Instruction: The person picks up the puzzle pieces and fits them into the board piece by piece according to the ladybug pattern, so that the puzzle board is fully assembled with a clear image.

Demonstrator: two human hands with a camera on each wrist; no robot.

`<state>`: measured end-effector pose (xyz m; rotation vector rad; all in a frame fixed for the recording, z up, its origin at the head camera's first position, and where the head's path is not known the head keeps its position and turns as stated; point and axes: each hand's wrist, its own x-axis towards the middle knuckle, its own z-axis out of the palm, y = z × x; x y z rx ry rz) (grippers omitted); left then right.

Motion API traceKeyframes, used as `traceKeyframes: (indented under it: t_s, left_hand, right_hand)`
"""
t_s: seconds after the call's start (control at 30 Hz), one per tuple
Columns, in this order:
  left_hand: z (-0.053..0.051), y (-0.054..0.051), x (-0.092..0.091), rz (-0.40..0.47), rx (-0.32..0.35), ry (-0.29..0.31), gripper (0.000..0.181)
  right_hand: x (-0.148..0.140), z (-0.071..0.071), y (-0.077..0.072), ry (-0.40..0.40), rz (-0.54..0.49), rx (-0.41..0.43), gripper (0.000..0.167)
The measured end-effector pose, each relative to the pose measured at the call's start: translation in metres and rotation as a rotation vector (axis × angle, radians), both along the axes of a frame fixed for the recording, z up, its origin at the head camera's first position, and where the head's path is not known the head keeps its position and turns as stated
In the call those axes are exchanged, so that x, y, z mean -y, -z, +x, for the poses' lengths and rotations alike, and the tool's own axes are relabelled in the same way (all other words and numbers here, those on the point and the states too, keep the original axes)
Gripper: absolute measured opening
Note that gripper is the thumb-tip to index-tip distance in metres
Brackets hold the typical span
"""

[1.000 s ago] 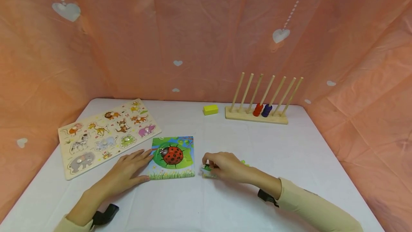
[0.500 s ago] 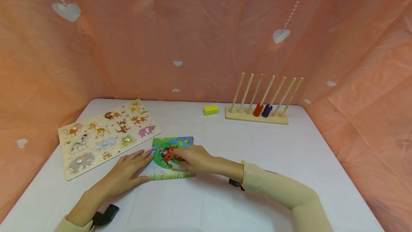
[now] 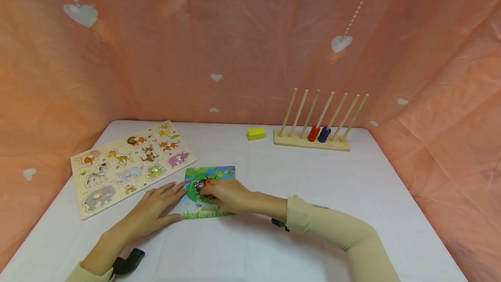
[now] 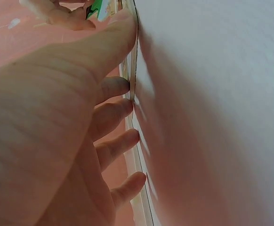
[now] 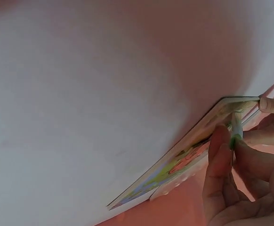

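Note:
A square ladybug puzzle [image 3: 192,210] lies flat on the white table. Along its left edge rests my left hand [image 3: 154,206], fingers extended; in the left wrist view the thumb and fingertips touch the board's rim. Over the ladybug's right side is my right hand [image 3: 231,195], covering that part of the picture. Between thumb and fingers it pinches a thin puzzle piece [image 5: 236,125], tilted up on edge above the board in the right wrist view. Green shows on this piece; its full picture is hidden by the fingers.
Behind my left hand lies a wooden animal puzzle board [image 3: 80,179]. At the back stand a yellow block [image 3: 256,133] and a pegged wooden rack [image 3: 305,142] with red and purple beads. Something small and green [image 3: 295,196] shows behind my right sleeve. Orange curtain [image 3: 250,55] encloses the table.
My right hand has carried the puzzle piece from the table right of the ladybug puzzle leftward over it, then slightly further left. The left hand has stayed put.

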<state>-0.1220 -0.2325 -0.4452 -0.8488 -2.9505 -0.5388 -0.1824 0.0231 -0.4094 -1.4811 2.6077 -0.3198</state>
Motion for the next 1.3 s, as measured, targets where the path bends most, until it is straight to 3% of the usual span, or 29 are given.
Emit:
traceKeyframes:
  t_s: [0.17,0.3,0.63,0.9,1.0,1.3]
  left_hand:
    - [0.0005,0.0007,0.0004,0.003,0.014,-0.008,0.069]
    - [-0.0004,0.0014,0.0002,0.002,0.01,-0.005,0.069]
    - [-0.0002,0.0012,-0.0005,0.011,0.005,-0.006,0.069]
    - [0.0005,-0.0001,-0.0005,0.012,0.011,-0.01,0.068]
    - [0.0001,0.0013,-0.0009,0.011,0.025,-0.015,0.069]
    - [-0.0001,0.0028,0.0,0.016,0.037,-0.016,0.068]
  right_hand:
    - [0.0019,0.0017,-0.0003,0.023,-0.013,0.049,0.031]
    - [-0.0005,0.0018,0.0001,0.009,-0.031,0.04,0.033]
    - [-0.0023,0.004,0.0014,-0.036,-0.008,-0.067,0.033]
    - [-0.0035,0.0062,0.0025,-0.025,0.024,-0.247,0.032]
    - [-0.0031,0.0055,0.0031,-0.019,0.006,-0.233,0.03]
    - [-0.001,0.0035,0.0015,0.052,0.042,-0.084,0.034]
